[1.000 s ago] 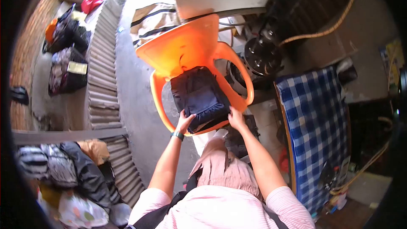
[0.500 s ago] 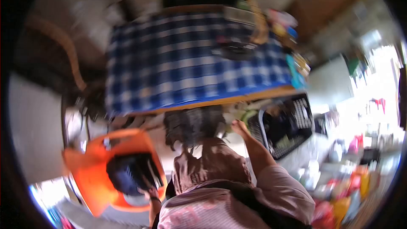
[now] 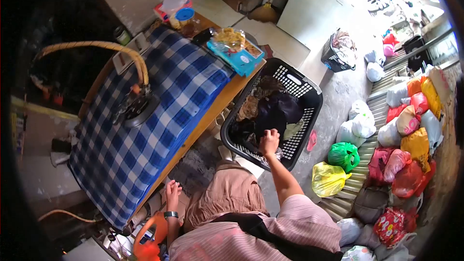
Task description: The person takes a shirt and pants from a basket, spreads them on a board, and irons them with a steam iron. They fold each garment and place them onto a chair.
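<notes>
A black plastic basket stands at the right of the table and holds dark, brown and pale green clothes. My right hand reaches into its near side, fingers curled down on the dark cloth. Over the floor by the table's front edge is my left hand, its fingers loosely curled and apart, holding nothing; a dark watch band is on that wrist. The blue and white checked cloth covers the table beside me.
An iron with a wrapped cord rests on the checked cloth. Snack packs lie at the table's corner. Another basket of clothes stands farther back. Many knotted plastic bags line the right side. An orange chair is at lower left.
The view has turned right, toward the basket. My right hand has moved into the basket onto the clothes. My left hand has come away from the dark cloth on the orange chair.
</notes>
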Action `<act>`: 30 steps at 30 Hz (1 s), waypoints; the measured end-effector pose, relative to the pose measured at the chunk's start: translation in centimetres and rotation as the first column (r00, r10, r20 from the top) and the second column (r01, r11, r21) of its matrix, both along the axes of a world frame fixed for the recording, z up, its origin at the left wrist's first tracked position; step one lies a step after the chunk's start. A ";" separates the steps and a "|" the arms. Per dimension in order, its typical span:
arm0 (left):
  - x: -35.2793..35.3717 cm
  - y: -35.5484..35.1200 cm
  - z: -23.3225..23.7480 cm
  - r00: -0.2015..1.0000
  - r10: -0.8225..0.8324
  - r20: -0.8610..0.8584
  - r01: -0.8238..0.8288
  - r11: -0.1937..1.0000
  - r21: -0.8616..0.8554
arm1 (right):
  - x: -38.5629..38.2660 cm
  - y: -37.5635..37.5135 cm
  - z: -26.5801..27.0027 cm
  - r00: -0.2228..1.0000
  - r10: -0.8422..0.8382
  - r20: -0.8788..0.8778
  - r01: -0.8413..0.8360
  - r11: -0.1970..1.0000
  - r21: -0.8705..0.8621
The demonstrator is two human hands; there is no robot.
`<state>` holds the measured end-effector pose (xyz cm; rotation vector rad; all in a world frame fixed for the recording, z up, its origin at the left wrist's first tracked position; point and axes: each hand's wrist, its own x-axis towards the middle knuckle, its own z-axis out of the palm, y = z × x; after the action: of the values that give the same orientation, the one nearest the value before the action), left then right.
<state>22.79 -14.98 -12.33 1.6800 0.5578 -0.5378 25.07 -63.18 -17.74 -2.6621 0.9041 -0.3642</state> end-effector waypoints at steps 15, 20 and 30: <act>0.7 -1.6 3.7 0.814 -0.532 -0.233 0.580 0.772 0.260 | 3.7 -11.8 -11.9 0.889 -0.346 -0.300 0.457 0.617 0.641; 5.3 -4.3 6.5 0.781 -0.576 -0.242 0.623 0.694 0.360 | -0.2 -7.6 -4.8 0.957 0.070 0.280 -0.251 0.681 0.688; 15.9 -20.4 11.2 0.283 -0.924 0.256 0.868 0.360 0.342 | 4.1 -0.9 17.7 0.786 -0.055 0.616 -0.413 0.695 0.589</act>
<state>38.65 -35.43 -1.09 2.0795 -0.8399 -0.9218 29.14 -64.05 -0.07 -1.7201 0.4132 -0.6132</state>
